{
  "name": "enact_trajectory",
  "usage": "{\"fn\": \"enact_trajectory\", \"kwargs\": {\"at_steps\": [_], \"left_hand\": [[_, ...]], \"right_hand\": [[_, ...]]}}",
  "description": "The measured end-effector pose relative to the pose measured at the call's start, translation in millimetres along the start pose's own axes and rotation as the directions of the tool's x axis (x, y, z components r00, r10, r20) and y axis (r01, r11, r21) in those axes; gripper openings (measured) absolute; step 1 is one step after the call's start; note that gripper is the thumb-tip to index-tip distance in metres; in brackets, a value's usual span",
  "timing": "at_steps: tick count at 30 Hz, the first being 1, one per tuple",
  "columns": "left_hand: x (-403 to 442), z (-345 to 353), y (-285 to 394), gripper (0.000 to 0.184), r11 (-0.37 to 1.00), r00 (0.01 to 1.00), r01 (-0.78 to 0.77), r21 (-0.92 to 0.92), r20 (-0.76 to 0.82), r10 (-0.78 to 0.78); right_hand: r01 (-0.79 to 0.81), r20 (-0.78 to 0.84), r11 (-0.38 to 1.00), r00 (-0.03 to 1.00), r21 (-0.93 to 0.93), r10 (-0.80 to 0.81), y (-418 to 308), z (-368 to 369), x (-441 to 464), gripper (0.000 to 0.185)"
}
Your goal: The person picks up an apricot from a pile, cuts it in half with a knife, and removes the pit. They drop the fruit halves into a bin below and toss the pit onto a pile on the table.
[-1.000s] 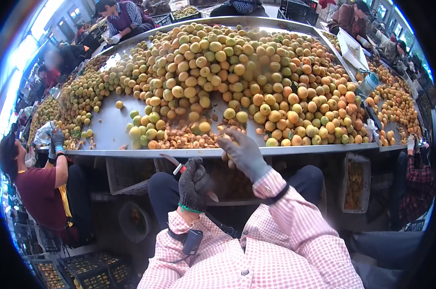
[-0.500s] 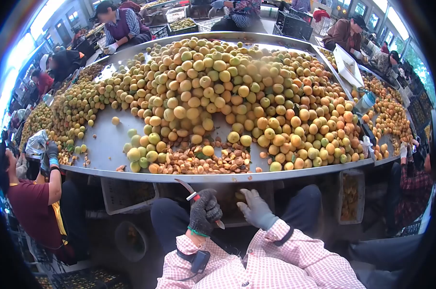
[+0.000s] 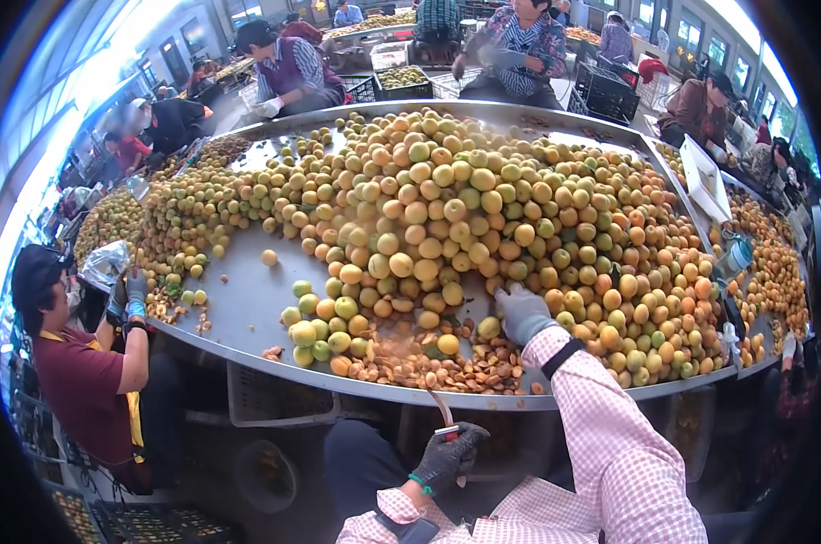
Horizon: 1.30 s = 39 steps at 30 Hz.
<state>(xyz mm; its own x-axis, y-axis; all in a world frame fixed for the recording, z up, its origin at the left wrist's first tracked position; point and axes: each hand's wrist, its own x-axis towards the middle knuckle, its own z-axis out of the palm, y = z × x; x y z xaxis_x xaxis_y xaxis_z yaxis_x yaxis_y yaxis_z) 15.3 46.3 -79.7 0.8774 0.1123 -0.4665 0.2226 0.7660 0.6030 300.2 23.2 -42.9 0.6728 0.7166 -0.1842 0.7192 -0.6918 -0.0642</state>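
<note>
My left hand [image 3: 452,456], in a dark grey knit glove, is closed round a small curved knife [image 3: 442,410] with a red and white handle. Its blade points up towards the table's near edge. In a light grey glove, my right hand [image 3: 524,314] reaches over the edge to the heap of apricots [image 3: 437,195]. Its fingers are stretched out among the fruit, and I see no apricot held in them. A single yellow-green apricot [image 3: 489,327] lies just left of that hand. Cut apricot halves [image 3: 410,367] are spread along the table's near edge.
The metal table [image 3: 247,304] has a raised rim. A person [image 3: 84,363] in a maroon top works at the left; others sit across the table. A crate [image 3: 279,399] and a round bucket [image 3: 265,476] stand below. A white tray [image 3: 703,181] and a bottle [image 3: 735,258] are at the right.
My right hand has moved from above my lap forward onto the apricot heap. My left hand still holds the knife, now lower and further right in view. The camera view has tilted up.
</note>
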Motion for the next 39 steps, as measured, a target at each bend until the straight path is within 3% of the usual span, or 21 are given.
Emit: {"fn": "enact_trajectory", "kwargs": {"at_steps": [4,7,8,9,10,11,12,14,15,17,18,20,21,22,24,28,29,31,32,34,39], "left_hand": [[3,6,4,0.014,0.999,0.998,0.009,0.036,-0.06,-0.006],[3,5,3,0.015,0.994,0.998,0.015,0.111,-0.055,-0.009],[4,5,1,0.016,0.989,0.999,0.002,0.146,-0.034,0.003],[4,5,-2,0.016,0.988,1.0,0.004,0.153,-0.02,-0.001],[6,5,-5,0.017,0.894,0.977,-0.174,0.413,-0.044,0.21],[7,6,-8,0.018,0.699,0.908,-0.315,0.642,-0.009,0.418],[7,7,-9,0.018,0.693,0.907,-0.325,0.643,0.004,0.422],[8,9,-9,0.026,0.422,0.833,-0.333,0.843,0.053,0.551],[9,10,-13,0.026,0.411,0.829,-0.342,0.845,0.066,0.555],[8,17,-15,0.046,0.048,0.919,-0.129,0.99,0.102,0.381],[2,23,-12,0.046,0.037,0.917,-0.134,0.99,0.109,0.384],[-14,35,-8,0.054,0.138,0.919,-0.302,0.943,0.25,0.305],[-14,32,-14,0.05,0.342,0.913,-0.38,0.859,0.288,0.288],[-18,33,-15,0.05,0.342,0.915,-0.377,0.861,0.288,0.284],[-27,41,-8,0.039,0.924,0.974,0.013,0.383,0.204,-0.098],[-40,45,3,0.027,0.842,0.98,-0.077,0.534,0.195,-0.034],[-38,49,3,0.027,0.847,0.98,-0.042,0.53,0.186,-0.068],[-39,54,-2,0.028,0.527,0.935,-0.338,0.78,0.214,0.283],[-41,60,0,0.028,0.533,0.94,-0.322,0.783,0.2,0.275],[-53,73,2,0.033,0.012,0.887,-0.322,0.947,0.298,0.353],[-56,70,-5,0.035,-0.036,0.846,-0.418,0.908,0.403,0.349]], "right_hand": [[0.024,0.053,0.999,0.998,-0.033,-0.022,3,-2,-33,0.04],[-0.028,-0.192,0.956,0.978,0.293,0.088,20,3,-59,0.042],[-0.05,-0.149,0.841,0.977,0.539,0.154,26,4,-72,0.041],[-0.036,-0.025,0.494,0.993,0.868,0.117,26,4,-90,0.042],[-0.06,0.059,0.037,0.998,0.998,0.022,25,2,-112,0.044],[-0.167,0.162,-0.09,0.985,0.982,-0.061,20,-3,-134,0.042],[-0.276,0.247,-0.205,0.956,0.939,-0.158,11,-6,-156,0.041],[-0.272,0.243,-0.092,0.938,0.958,-0.248,-14,-5,-191,0.045],[-0.209,0.181,-0.135,0.964,0.969,-0.196,-34,3,-203,0.041],[-0.129,0.105,-0.18,0.985,0.975,-0.139,-48,17,-219,0.037],[-0.126,0.114,-0.116,0.988,0.985,-0.103,-48,24,-223,0.031],[-0.117,0.113,-0.058,0.991,0.991,-0.065,-41,29,-224,0.024],[-0.154,0.145,-0.188,0.988,0.97,-0.061,-35,31,-228,0.022],[-0.19,0.18,-0.314,0.982,0.93,-0.06,-30,32,-232,0.019],[-0.35,0.373,-0.514,0.926,0.783,-0.062,-22,11,-245,0.027],[-0.146,0.089,-0.541,0.987,0.829,-0.131,3,25,-260,0.045],[-0.167,0.127,-0.453,0.985,0.876,-0.117,3,15,-267,0.049],[-0.137,0.11,-0.375,0.989,0.917,-0.095,-4,15,-279,0.047],[-0.135,0.104,-0.387,0.99,0.912,-0.1,-7,19,-280,0.045],[-0.094,0.05,-0.514,0.994,0.852,-0.099,-29,11,-288,0.043],[0.077,-0.092,-0.266,0.995,0.961,-0.043,-35,19,-298,0.04]]}}
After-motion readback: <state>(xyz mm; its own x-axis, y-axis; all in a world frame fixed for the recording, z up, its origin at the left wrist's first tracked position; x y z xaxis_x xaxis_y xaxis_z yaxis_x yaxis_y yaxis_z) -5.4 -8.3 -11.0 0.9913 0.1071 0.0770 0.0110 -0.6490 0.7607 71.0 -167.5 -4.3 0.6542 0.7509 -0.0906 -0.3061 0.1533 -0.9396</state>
